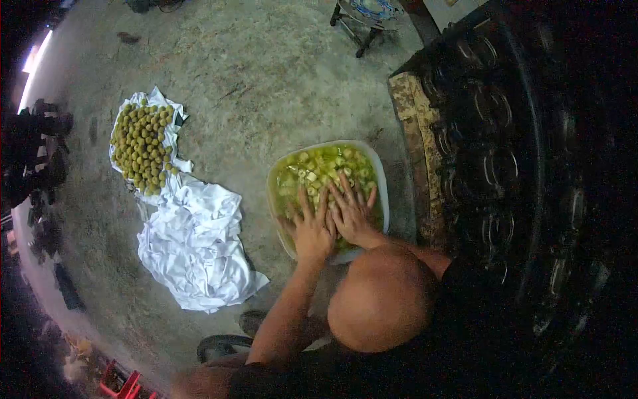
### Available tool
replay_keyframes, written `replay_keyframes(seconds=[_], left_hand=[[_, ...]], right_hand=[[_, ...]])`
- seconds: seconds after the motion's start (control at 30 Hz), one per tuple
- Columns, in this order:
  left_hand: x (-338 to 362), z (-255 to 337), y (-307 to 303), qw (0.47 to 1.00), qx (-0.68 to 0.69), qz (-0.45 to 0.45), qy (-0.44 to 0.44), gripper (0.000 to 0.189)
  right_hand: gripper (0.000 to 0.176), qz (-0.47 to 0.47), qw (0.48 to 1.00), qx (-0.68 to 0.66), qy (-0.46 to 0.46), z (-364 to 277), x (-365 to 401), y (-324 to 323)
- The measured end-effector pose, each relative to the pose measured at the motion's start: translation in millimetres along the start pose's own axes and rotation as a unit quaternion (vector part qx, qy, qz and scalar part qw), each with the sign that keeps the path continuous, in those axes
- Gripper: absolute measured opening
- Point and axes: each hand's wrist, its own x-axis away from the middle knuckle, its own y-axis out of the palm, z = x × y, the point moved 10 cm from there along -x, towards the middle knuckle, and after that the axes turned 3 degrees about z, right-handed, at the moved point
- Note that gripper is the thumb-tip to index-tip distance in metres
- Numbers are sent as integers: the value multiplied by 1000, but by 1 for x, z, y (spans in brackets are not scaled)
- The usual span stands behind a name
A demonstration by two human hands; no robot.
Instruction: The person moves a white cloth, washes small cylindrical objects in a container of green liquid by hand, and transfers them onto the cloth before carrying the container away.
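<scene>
A squarish pale tub (385, 189) stands on the floor in front of me, filled with yellow-green liquid. Pale chunks (312, 177) crowd the liquid, some looking like short cut rings; their exact kind is too small to name. My left hand (312, 229) is over the near left part of the tub, fingers spread and pointing away from me. Beside it, my right hand (352, 214) lies with fingers stretched out over the chunks. Both hands are side by side at the surface of the contents, and neither is closed around anything.
Many round greenish-brown balls (141, 146) are heaped on white cloth at the left. A crumpled white cloth (196, 246) lies nearer. Dark stacked ribbed objects (485, 133) and a worn wooden edge (422, 159) border the right. A small stool (365, 20) stands beyond. My bent knee (382, 299) is close to the tub.
</scene>
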Motion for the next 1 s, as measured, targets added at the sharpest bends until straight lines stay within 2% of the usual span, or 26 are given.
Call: replay_keyframes(seconds=[0.07,0.1,0.13,0.23,0.37,0.43,0.53,0.57,0.67,0.77,0.8,0.9,1.0], left_hand=[[2,5,3,999,-31,-23,-1,60],[-2,4,3,1000,-8,-4,11,59],[-21,-1,4,999,17,19,21,59],[-58,-1,2,997,22,63,27,58],[-28,5,9,999,11,43,23,58],[4,4,17,998,59,15,10,58],[17,4,20,1000,1,-19,12,60],[3,8,14,1000,-3,-13,16,61],[-38,5,-6,995,36,81,46,63],[-36,1,-1,998,42,3,54,64],[-28,3,-5,997,-21,10,80,65],[3,-6,-22,995,28,-31,96,69],[26,-49,-66,968,192,161,-27,69]], right_hand=[[56,-8,998,52,-35,5,-16,0],[56,-18,996,77,-52,7,-22,3],[56,48,994,62,-81,1,-34,-7],[55,44,998,24,-29,5,-63,-10],[54,50,993,69,-83,2,-26,-2],[57,3,993,58,-98,1,-5,5],[62,-28,991,69,-114,2,8,7],[64,-3,992,66,-111,5,-9,0],[67,54,990,83,-99,-4,-49,-17],[68,70,990,40,-117,-6,-42,-2],[60,14,994,52,-100,-5,-36,2],[57,-54,991,-26,-117,-10,-8,-17],[58,105,976,-69,-178,8,8,-65]])
